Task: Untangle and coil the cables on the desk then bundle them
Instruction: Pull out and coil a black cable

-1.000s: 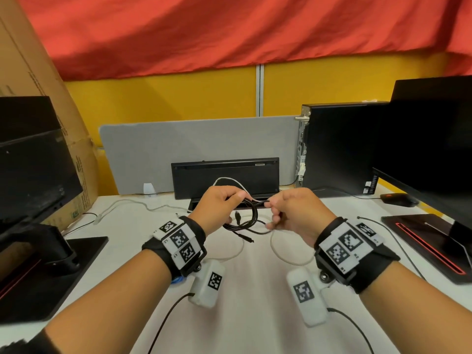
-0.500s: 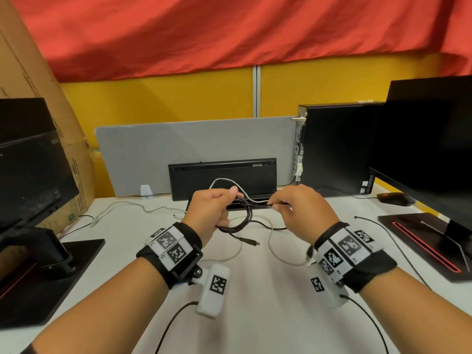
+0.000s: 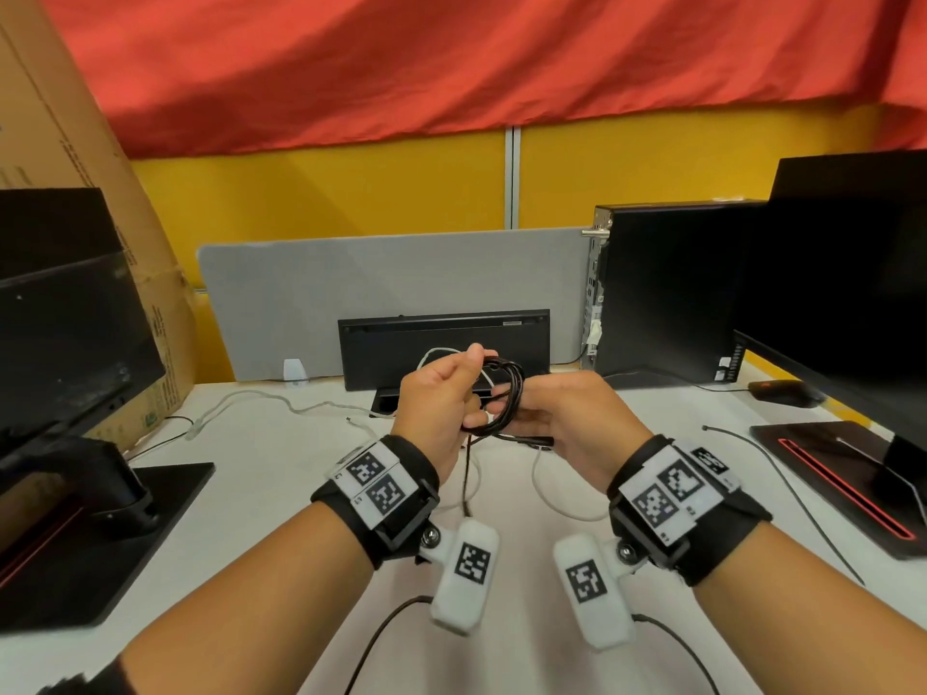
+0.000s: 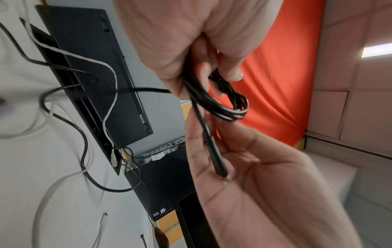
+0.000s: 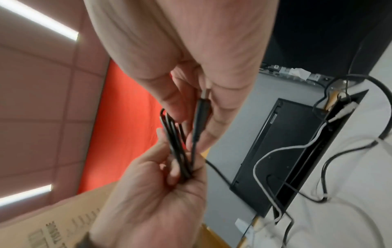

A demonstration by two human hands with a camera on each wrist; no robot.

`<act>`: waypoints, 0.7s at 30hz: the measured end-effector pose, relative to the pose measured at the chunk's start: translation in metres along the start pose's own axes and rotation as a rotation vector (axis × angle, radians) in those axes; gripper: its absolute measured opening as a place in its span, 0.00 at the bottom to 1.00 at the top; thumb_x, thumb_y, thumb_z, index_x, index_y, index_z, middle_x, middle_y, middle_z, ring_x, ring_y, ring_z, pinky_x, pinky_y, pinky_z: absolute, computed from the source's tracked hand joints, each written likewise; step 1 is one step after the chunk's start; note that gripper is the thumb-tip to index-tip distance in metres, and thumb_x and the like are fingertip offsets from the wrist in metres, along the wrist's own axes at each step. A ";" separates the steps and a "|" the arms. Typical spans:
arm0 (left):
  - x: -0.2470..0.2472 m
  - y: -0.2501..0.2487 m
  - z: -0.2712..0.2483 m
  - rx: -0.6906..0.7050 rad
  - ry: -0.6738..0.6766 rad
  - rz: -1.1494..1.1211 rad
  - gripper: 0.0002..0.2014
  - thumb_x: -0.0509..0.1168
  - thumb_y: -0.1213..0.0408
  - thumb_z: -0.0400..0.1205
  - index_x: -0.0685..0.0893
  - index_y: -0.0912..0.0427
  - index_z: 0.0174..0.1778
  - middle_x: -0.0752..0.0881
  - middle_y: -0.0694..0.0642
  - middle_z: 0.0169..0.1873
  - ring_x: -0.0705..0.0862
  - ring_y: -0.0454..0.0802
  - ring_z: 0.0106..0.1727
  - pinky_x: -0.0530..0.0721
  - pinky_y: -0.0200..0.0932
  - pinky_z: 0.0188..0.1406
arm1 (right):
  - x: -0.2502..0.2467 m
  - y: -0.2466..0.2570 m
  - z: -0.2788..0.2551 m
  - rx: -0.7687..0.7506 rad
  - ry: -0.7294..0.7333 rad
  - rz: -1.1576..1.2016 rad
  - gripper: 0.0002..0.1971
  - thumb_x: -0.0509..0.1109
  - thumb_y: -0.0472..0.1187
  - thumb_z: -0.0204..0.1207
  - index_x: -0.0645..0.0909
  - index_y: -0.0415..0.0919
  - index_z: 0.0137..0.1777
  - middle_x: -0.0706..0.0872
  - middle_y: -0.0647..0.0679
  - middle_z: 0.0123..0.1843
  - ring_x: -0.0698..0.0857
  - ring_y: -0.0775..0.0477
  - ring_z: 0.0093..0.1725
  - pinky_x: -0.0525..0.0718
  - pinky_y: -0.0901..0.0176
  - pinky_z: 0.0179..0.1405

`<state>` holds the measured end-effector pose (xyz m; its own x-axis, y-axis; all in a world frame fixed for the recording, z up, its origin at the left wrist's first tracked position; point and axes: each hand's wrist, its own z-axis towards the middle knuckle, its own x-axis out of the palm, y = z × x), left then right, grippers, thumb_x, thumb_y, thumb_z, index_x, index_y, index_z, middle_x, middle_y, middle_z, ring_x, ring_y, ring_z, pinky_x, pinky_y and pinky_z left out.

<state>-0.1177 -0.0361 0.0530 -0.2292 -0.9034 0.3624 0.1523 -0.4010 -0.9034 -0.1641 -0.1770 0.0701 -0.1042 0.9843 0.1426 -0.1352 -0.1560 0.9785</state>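
Note:
My left hand (image 3: 441,398) grips a small coil of black cable (image 3: 509,398) held upright above the desk, several loops passing through its curled fingers (image 4: 224,107). My right hand (image 3: 567,423) sits just right of the coil, and its thumb and fingers pinch the cable's black plug end (image 5: 201,112), which lies along the palm (image 4: 217,161). A short black tail hangs from the coil toward the desk. A white cable (image 3: 552,499) lies looped on the desk under my hands. Another pale cable (image 3: 261,401) runs off to the left.
A black keyboard (image 3: 444,348) leans upright against the grey divider behind my hands. A PC tower (image 3: 667,293) and a monitor (image 3: 842,293) stand on the right, another monitor (image 3: 65,333) on the left. A thin grey cable (image 3: 782,474) lies beside the right monitor base.
The coil has turned from lying flat between my hands to standing upright. My hands have come closer together, and my right hand now holds the plug end beside the coil.

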 end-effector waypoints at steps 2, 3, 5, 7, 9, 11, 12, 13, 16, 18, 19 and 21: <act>-0.003 0.003 0.001 0.024 -0.018 0.033 0.16 0.63 0.58 0.85 0.86 0.69 0.56 0.79 0.68 0.40 0.64 0.59 0.34 0.70 0.40 0.26 | -0.001 0.002 -0.002 0.044 0.014 0.032 0.12 0.64 0.31 0.79 0.85 0.24 0.55 0.90 0.30 0.50 0.90 0.36 0.52 0.86 0.50 0.55; -0.004 0.004 0.002 0.037 -0.015 0.046 0.16 0.64 0.57 0.85 0.87 0.67 0.56 0.81 0.67 0.37 0.66 0.58 0.32 0.72 0.40 0.27 | -0.001 0.002 -0.003 0.045 0.025 -0.011 0.13 0.66 0.34 0.80 0.85 0.24 0.54 0.91 0.32 0.49 0.90 0.39 0.52 0.86 0.53 0.54; -0.004 0.007 0.002 0.055 -0.002 0.077 0.14 0.64 0.57 0.85 0.88 0.63 0.55 0.85 0.63 0.34 0.70 0.51 0.27 0.76 0.39 0.28 | 0.001 0.001 -0.005 0.017 0.027 -0.121 0.13 0.69 0.39 0.79 0.87 0.26 0.52 0.92 0.35 0.47 0.90 0.43 0.52 0.83 0.58 0.54; -0.005 0.009 0.002 0.045 0.007 0.089 0.14 0.64 0.56 0.85 0.89 0.62 0.53 0.86 0.62 0.34 0.72 0.51 0.28 0.78 0.37 0.26 | 0.002 0.003 -0.005 0.010 -0.013 -0.169 0.11 0.70 0.38 0.79 0.89 0.30 0.49 0.92 0.35 0.47 0.88 0.41 0.53 0.80 0.55 0.60; -0.005 0.009 0.002 0.009 0.028 0.095 0.15 0.65 0.55 0.84 0.89 0.64 0.53 0.82 0.65 0.37 0.71 0.56 0.32 0.77 0.37 0.25 | 0.001 0.005 -0.004 0.040 -0.010 -0.178 0.09 0.68 0.37 0.80 0.89 0.35 0.44 0.92 0.37 0.45 0.87 0.40 0.54 0.77 0.57 0.60; -0.007 0.008 0.002 -0.045 0.062 0.079 0.17 0.65 0.54 0.84 0.87 0.66 0.56 0.77 0.64 0.44 0.68 0.60 0.38 0.76 0.39 0.30 | -0.001 0.009 -0.004 0.119 0.015 -0.204 0.11 0.66 0.38 0.82 0.86 0.39 0.39 0.91 0.45 0.40 0.87 0.45 0.51 0.73 0.58 0.59; -0.009 0.007 0.002 -0.069 0.079 0.071 0.18 0.64 0.54 0.84 0.86 0.67 0.57 0.75 0.63 0.47 0.68 0.60 0.40 0.77 0.43 0.34 | -0.002 0.010 -0.003 0.165 0.025 -0.221 0.12 0.66 0.39 0.82 0.84 0.41 0.37 0.89 0.48 0.39 0.85 0.47 0.49 0.71 0.55 0.60; -0.010 0.007 0.002 -0.084 0.093 0.069 0.19 0.64 0.54 0.84 0.86 0.69 0.58 0.74 0.63 0.47 0.69 0.60 0.41 0.78 0.47 0.39 | -0.002 0.011 -0.002 0.198 0.039 -0.236 0.13 0.66 0.41 0.82 0.82 0.42 0.35 0.87 0.49 0.38 0.83 0.48 0.47 0.69 0.52 0.62; -0.010 0.007 0.001 -0.079 0.107 0.102 0.23 0.63 0.54 0.85 0.82 0.76 0.58 0.72 0.62 0.38 0.68 0.59 0.34 0.76 0.47 0.37 | 0.000 0.014 0.000 0.211 0.035 -0.377 0.16 0.69 0.45 0.78 0.79 0.44 0.28 0.83 0.49 0.36 0.79 0.49 0.43 0.71 0.55 0.51; -0.008 0.008 0.001 -0.074 0.083 0.105 0.19 0.62 0.55 0.86 0.85 0.71 0.56 0.76 0.65 0.46 0.70 0.61 0.41 0.80 0.43 0.34 | 0.002 0.016 0.001 0.172 0.013 -0.557 0.14 0.73 0.45 0.75 0.83 0.47 0.27 0.83 0.50 0.34 0.79 0.51 0.38 0.73 0.59 0.40; -0.007 0.008 0.000 -0.066 0.067 0.110 0.17 0.62 0.55 0.86 0.88 0.66 0.53 0.78 0.66 0.47 0.71 0.62 0.43 0.82 0.43 0.33 | 0.002 0.015 0.001 0.137 0.013 -0.638 0.13 0.75 0.46 0.74 0.85 0.48 0.27 0.82 0.52 0.30 0.78 0.54 0.33 0.74 0.61 0.36; -0.006 0.009 0.000 -0.041 0.038 0.130 0.15 0.62 0.55 0.86 0.90 0.60 0.51 0.80 0.66 0.41 0.73 0.61 0.40 0.83 0.48 0.38 | 0.004 0.011 0.001 0.066 -0.022 -0.759 0.15 0.77 0.47 0.71 0.83 0.49 0.24 0.79 0.57 0.22 0.75 0.59 0.25 0.75 0.60 0.33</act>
<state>-0.1154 -0.0345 0.0427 -0.2469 -0.9405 0.2335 0.1436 -0.2738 -0.9510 -0.1646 -0.1744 0.0819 0.0133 0.8210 -0.5708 -0.1025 0.5690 0.8159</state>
